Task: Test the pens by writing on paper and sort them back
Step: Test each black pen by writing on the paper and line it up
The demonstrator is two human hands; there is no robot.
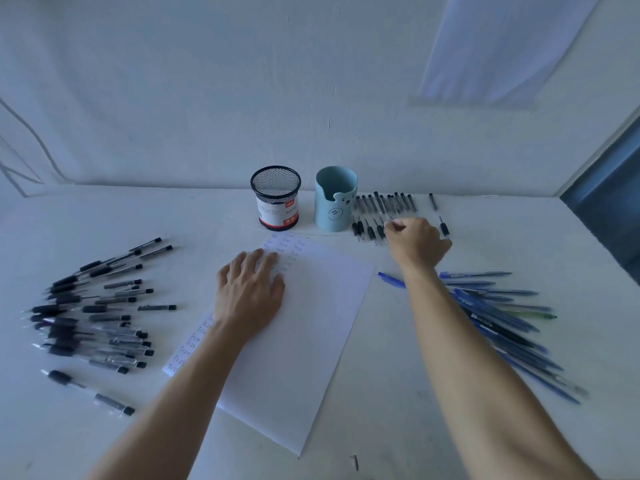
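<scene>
A white sheet of paper (311,327) lies tilted in the middle of the table, with rows of the handwritten word "Test" along its far and left edges. My left hand (251,289) rests flat on its upper part, fingers spread. My right hand (415,242) reaches to the row of black pens (384,206) right of the blue cup. Its fingers are curled and its fingertips pinch the end of one black pen (385,216) in that row. Most of the row's near pens are hidden under the hand.
A black mesh pen holder (276,197) and a light blue bear cup (335,199) stand at the back against the wall. A large pile of black pens (93,313) lies at the left. Blue pens (502,313) lie heaped at the right, under my right forearm.
</scene>
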